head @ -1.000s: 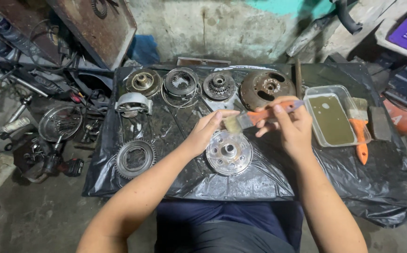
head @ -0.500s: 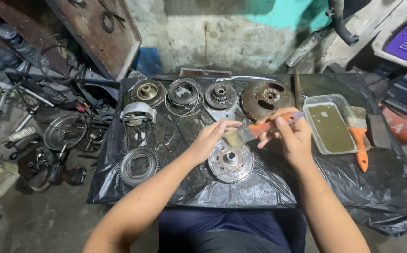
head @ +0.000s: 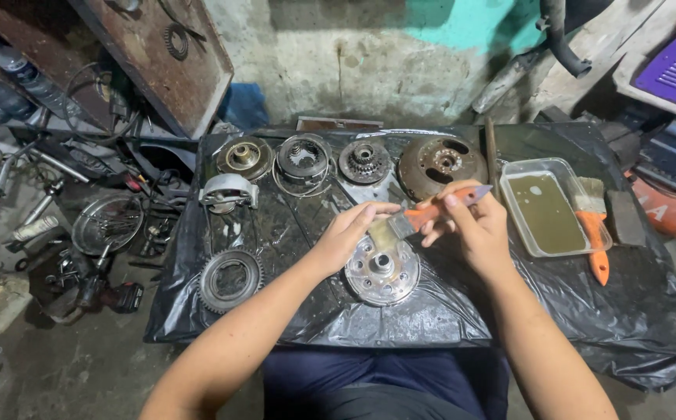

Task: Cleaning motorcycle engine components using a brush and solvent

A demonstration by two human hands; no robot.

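Note:
My right hand (head: 470, 225) grips the orange handle of a paintbrush (head: 419, 220), bristles pointing left over a round metal hub plate (head: 382, 272) lying on black plastic sheeting (head: 431, 319). My left hand (head: 349, 233) rests its fingers on the brush's bristles and on the upper left edge of the plate. A clear plastic tray (head: 553, 210) of murky greenish liquid stands just right of my right hand, with a second orange-handled brush (head: 595, 233) lying along its right side.
Behind the hands lie several greasy round parts: a rusty rotor (head: 440, 165), a gear cluster (head: 364, 160), a spring hub (head: 303, 158), a brass-coloured hub (head: 244, 156). A toothed ring gear (head: 230, 278) sits front left. Tools and scrap metal (head: 81, 233) litter the floor at left.
The view has shifted slightly. My hands stay over the hub plate, the brush still held across it; my left fingers have moved onto the bristles.

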